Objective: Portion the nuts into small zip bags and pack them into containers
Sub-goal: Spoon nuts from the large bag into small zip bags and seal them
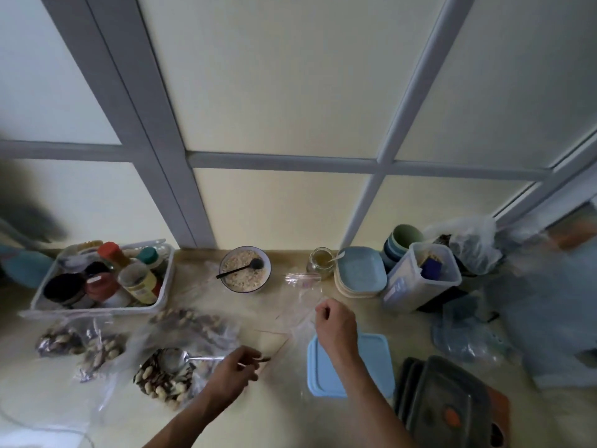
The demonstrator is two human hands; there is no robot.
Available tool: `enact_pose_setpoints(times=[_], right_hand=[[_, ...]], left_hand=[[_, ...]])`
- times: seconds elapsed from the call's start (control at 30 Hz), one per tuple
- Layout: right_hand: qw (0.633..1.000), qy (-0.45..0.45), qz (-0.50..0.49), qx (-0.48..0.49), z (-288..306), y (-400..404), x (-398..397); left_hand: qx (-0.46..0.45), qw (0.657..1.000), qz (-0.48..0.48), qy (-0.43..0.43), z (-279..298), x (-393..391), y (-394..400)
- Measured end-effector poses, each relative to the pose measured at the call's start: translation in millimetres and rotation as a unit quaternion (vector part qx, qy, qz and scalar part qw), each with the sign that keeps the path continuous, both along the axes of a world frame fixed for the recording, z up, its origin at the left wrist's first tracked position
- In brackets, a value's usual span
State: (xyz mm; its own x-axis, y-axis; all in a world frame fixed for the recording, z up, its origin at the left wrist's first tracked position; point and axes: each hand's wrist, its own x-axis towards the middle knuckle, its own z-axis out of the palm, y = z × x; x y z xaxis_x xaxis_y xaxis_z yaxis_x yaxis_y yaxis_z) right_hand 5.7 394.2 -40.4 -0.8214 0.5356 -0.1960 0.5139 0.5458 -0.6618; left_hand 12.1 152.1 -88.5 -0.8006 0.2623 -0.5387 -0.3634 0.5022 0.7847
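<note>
Left hand (234,371) pinches the spoon (181,358) over the nuts (161,381) at seven o'clock; right hand (336,326) pinches a clear zip bag (300,305) open. Best keep that mouth wide.

A shiny metal spoon (181,358) lies on nuts in a clear, crinkly plastic bag (168,376), beside a matt pale-blue plastic lid (374,357) on what looks like a smooth countertop (265,412)

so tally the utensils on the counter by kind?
Metal spoon, in the open nut bag, left hand on its handle: 1
Black spoon, in the oat bowl: 1
White spoon, in the glass jar: 1
Total: 3
</note>
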Motion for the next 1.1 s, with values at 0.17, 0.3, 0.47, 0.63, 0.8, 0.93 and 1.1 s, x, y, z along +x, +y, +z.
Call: enact_pose_setpoints(times=[0.17, 0.3, 0.47, 0.63, 0.8, 0.93, 1.1], right_hand=[[0.992, -0.075, 0.014, -0.102, -10.2, 21.7, -67.7], [0.972, -0.147, -0.042, -0.18, -43.7, 30.3, -96.0], [0.966, -0.094, -0.13, -0.202, -81.9, 20.1, -104.3], [0.948, -0.1, -0.135, -0.269, -93.6, 17.5, -106.7], [0.968, -0.116, -0.024, -0.223, -59.1, 8.7, -101.6], [0.973, -0.094, 0.092, -0.189, -16.9, -19.8, -82.0], [0.959, -0.038, 0.238, -0.149, 13.9, -73.5, -23.7]], left_hand=[[0.018, 0.997, 0.073, 0.025, 3.8, -9.5, -17.2], [0.007, 0.993, 0.111, 0.037, 4.7, -14.1, -29.4], [0.011, 0.989, 0.145, 0.04, 5.1, -23.9, -38.7], [0.016, 0.986, 0.157, 0.051, 5.7, -31.4, -37.1], [0.023, 0.985, 0.162, 0.048, 17.1, -35.4, -23.9], [0.065, 0.98, 0.185, 0.046, 29.8, -40.2, -9.1], [0.17, 0.95, 0.25, -0.072, 53.5, -46.8, 4.5]])
